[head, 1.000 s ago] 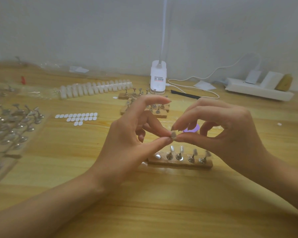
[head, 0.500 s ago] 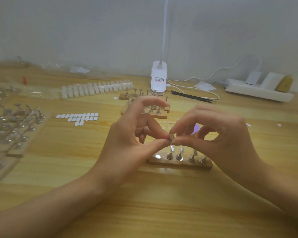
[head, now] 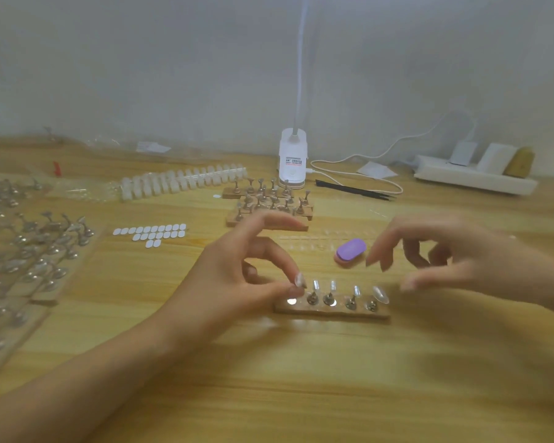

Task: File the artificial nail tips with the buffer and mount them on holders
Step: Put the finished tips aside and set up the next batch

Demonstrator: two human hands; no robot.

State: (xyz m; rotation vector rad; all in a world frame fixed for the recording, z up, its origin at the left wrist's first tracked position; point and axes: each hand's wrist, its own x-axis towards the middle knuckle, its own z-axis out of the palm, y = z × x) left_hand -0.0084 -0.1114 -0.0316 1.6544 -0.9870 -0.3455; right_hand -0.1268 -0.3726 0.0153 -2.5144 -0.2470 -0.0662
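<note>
Wooden base (head: pixel 331 310) taken as reference.

- Left hand (head: pixel 247 276): thumb and fingertip are closed in a pinch on a clear nail tip (head: pixel 299 280), held just above the left end of the base, over the bare metal disc (head: pixel 291 301). Whether the grip is on the tip itself or on a holder stem under it cannot be told, as the fingers hide it.
- Right hand (head: pixel 461 260): fingers are loosely curled with nothing held, hovering above the right end of the base.
- Four mounted holders (head: pixel 328 297) are seated along the rest of the base, each with a tip on top.
- Purple buffer (head: pixel 351 252) is lying just behind the base, untouched.

Handling, judged: the tip is expected to be very light, thin and springy, with a slick surface that is easily flicked out of a pinch or popped off its adhesive. It is best gripped low, at the stem or side edges, not on the filed face. Seating is likely to be snapped home by the magnet, so a gentle lowering is advised.
</note>
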